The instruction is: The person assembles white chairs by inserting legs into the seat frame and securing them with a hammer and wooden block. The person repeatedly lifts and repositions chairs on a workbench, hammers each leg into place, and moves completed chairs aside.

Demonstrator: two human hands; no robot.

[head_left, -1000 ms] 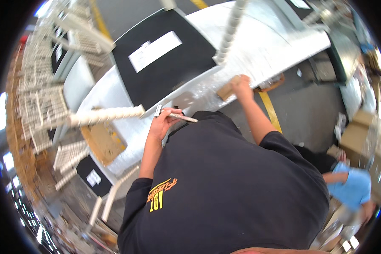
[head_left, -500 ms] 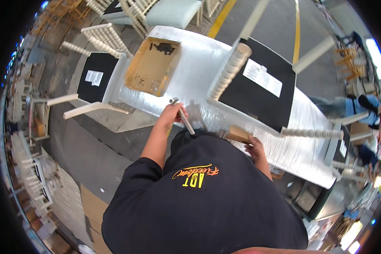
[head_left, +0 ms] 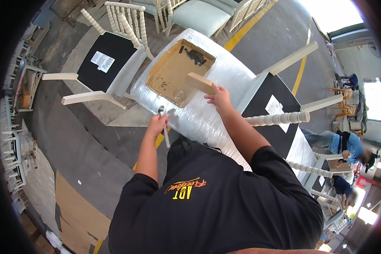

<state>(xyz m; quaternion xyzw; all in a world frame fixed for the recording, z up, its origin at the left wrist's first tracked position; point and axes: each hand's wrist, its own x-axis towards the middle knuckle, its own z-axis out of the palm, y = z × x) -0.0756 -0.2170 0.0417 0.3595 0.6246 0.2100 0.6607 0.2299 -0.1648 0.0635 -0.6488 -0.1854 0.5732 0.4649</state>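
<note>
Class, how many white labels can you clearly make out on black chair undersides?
3: one on the left chair; one on the chair right of the right hand, crossed by a leg; a small one on a chair farther right. Others may be hidden.

Open tabletop beyond tan block, beside tray
</note>
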